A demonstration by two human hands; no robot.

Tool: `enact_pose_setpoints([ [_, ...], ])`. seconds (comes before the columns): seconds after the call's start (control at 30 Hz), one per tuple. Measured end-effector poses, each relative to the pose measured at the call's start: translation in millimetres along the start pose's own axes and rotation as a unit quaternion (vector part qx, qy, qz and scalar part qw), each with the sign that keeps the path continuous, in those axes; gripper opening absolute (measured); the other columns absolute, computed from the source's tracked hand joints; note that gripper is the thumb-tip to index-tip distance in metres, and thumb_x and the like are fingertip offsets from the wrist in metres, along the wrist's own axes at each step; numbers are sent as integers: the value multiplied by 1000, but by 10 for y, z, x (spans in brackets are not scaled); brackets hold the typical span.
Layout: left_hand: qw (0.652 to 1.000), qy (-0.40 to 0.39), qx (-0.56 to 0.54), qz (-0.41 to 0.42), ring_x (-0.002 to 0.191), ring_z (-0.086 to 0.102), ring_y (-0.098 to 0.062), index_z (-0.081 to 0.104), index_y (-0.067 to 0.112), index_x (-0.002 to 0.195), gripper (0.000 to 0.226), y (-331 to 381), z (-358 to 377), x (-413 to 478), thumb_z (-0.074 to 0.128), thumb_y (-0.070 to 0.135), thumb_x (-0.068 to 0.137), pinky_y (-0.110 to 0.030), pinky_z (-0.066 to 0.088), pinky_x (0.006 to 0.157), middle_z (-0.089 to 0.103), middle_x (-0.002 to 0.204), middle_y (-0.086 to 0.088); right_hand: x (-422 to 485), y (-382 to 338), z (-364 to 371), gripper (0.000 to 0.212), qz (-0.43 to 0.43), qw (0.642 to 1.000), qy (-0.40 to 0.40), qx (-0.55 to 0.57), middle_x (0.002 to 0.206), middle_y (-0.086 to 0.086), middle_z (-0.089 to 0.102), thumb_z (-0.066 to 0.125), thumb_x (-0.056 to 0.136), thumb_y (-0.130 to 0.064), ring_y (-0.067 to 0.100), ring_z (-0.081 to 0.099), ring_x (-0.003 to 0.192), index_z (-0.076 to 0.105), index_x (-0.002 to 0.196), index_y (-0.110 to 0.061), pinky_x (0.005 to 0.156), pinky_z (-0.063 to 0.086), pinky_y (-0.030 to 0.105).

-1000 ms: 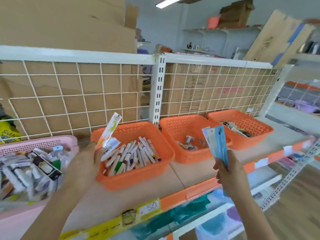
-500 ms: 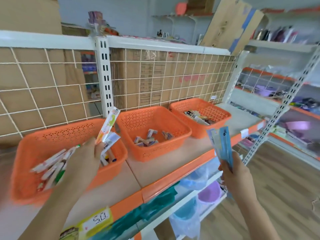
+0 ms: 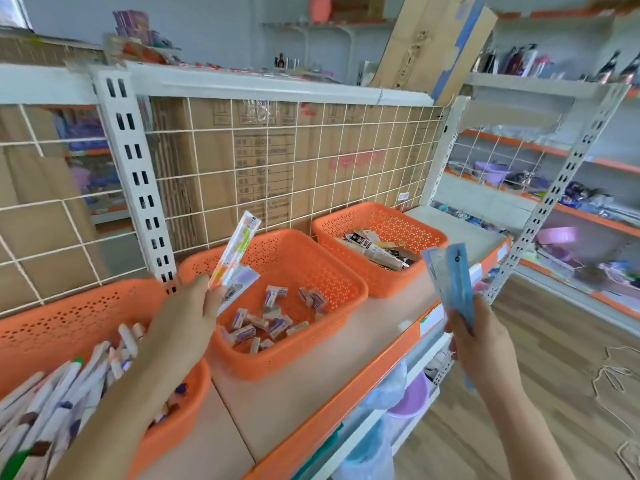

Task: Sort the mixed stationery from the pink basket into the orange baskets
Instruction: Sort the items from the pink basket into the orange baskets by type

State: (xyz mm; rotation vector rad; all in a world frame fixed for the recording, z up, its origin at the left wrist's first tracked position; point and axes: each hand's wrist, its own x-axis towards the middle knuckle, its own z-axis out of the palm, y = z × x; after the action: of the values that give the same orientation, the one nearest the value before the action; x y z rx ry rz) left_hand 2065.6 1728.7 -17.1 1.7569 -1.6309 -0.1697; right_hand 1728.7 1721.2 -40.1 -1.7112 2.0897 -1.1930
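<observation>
I was mid-delivery, with both hands loaded. My left hand (image 3: 183,317) pinched a long clear packet (image 3: 239,249) with bright printing, tilted upward, and a small white packet (image 3: 240,284) was tucked in beside it. That hand hovered where the near-left orange basket (image 3: 52,323) of pens (image 3: 86,375) met the middle orange basket (image 3: 311,258) of erasers (image 3: 273,320). My right hand (image 3: 481,341), well apart to the right and out past the shelf (image 3: 374,327) edge, gripped a few blue packets (image 3: 450,282) upright. The pink basket was out of view.

The print was too blurred to say what the packets held. They looked flat and long, like those lying in the far-right orange basket (image 3: 398,220), so I judged they belonged there. The next move called for reaching far and right past the erasers and releasing over that basket, one hand at a time.
</observation>
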Motion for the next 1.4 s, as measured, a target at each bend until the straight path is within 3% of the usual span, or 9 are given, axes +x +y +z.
enact_pose_setpoints([
  [0.3, 999, 25, 21, -36, 51, 45, -20, 51, 10, 78, 25, 204, 337, 542, 43, 25, 97, -30, 28, 49, 49, 56, -10, 947, 102, 339, 7, -19, 997, -32, 60, 64, 7, 58, 46, 92, -6, 26, 57, 49, 41, 88, -3, 57, 51, 45],
  [0.4, 996, 50, 46, -58, 51, 44, -19, 52, 6, 84, 26, 401, 499, 778, 42, 27, 97, -31, 28, 49, 45, 54, -9, 1409, 139, 420, 5, -40, 995, -64, 65, 66, 8, 58, 44, 96, -12, 22, 58, 49, 40, 95, -10, 52, 49, 28],
  [0.57, 994, 68, 23, -78, 53, 42, -18, 50, 6, 83, 26, 826, 908, 1259, 42, 25, 98, -29, 25, 48, 43, 58, -6, 2186, 226, 542, 9, -94, 990, -88, 63, 61, 5, 56, 45, 94, -13, 27, 57, 55, 41, 87, -10, 56, 43, 36],
  [0.7, 996, 63, -24, -64, 62, 50, -26, 52, 8, 93, 22, 1207, 1313, 1603, 42, 27, 98, -35, 33, 56, 50, 65, -7, 2647, 197, 662, 10, -96, 973, -156, 142, 60, 3, 56, 43, 93, -10, 11, 56, 44, 43, 83, -11, 45, 44, 27],
  [0.87, 990, 36, -125, -50, 58, 43, -12, 51, 15, 117, 24, 1681, 1886, 1998, 39, 25, 99, -31, 33, 55, 46, 67, 2, 2861, 210, 921, 17, -122, 941, -246, 199, 71, -2, 55, 39, 96, -6, 1, 55, 46, 47, 111, -9, 41, 39, 14],
  [1.03, 927, 6, -334, -173, 57, 49, -10, 52, 21, 111, 17, 1965, 2366, 2253, 41, 14, 100, -21, 41, 52, 54, 76, -1, 3010, 396, 1169, 31, -135, 926, -315, 156, 77, -3, 59, 41, 94, -7, 3, 55, 56, 50, 123, -14, 53, 42, 21],
  [1.17, 929, -40, -303, -208, 77, 55, -10, 43, 23, 119, 39, 1957, 2591, 2184, 37, -5, 93, -18, 43, 62, 59, 100, -2, 3097, 532, 1178, 18, -170, 932, -315, 57, 73, -5, 57, 49, 87, -7, 12, 49, 61, 58, 98, -19, 50, 32, 19],
  [1.3, 944, -116, -190, -243, 129, 40, -19, 18, 25, 147, 61, 1797, 2677, 1997, 34, -2, 95, -19, 37, 88, 33, 148, 0, 3142, 581, 1111, 42, -202, 933, -295, -28, 113, 1, 66, 56, 84, -3, 22, 62, 100, 56, 123, -18, 78, 47, 30],
  [1.4, 967, -99, -141, -188, 138, 27, -15, 24, 18, 147, 56, 1720, 2595, 1848, 44, 6, 96, -23, 28, 106, 23, 153, 0, 3090, 614, 994, 45, -216, 945, -241, -52, 124, 1, 61, 55, 88, -12, 23, 58, 110, 51, 132, -22, 84, 44, 31],
])
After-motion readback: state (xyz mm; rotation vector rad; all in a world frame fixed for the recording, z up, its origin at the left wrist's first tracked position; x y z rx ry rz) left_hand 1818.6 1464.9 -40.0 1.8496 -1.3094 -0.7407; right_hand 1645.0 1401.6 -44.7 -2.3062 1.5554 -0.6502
